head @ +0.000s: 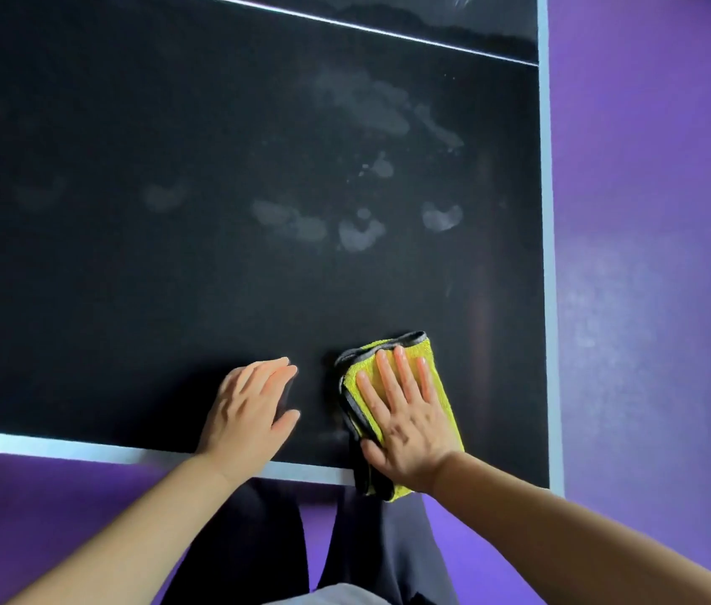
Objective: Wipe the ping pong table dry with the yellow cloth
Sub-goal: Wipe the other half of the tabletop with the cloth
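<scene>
The right grip [406, 425] is laid flat on the cloth [436, 377], fingers straight and slightly spread, palm pressed down, nothing pinched. The cloth is seen folded into a thick pad: a fuzzy yellow pile on the upper face, bound with a dark grey edging that shows in layers along its left side. It is placed on the worktop [170, 277] near the right near corner, and its lower end hangs a little over the near edge. The left grip [249, 408] is set just beside it, apart from the cloth, fingers held close together and gently arched, fingertips and thumb resting on the bare surface; nothing is held by it. The worktop is a matt black slab, finely grained, framed by a pale border [83, 445] along the near and right sides and crossed farther back by a thin white line [345, 26]. Cloudy greyish patches [360, 233], irregular and soft-edged, are scattered across the middle of the surface, well beyond both grips. A smooth purple floor [650, 299] is seen around the worktop, and dark trousers [257, 539] below the near edge.
</scene>
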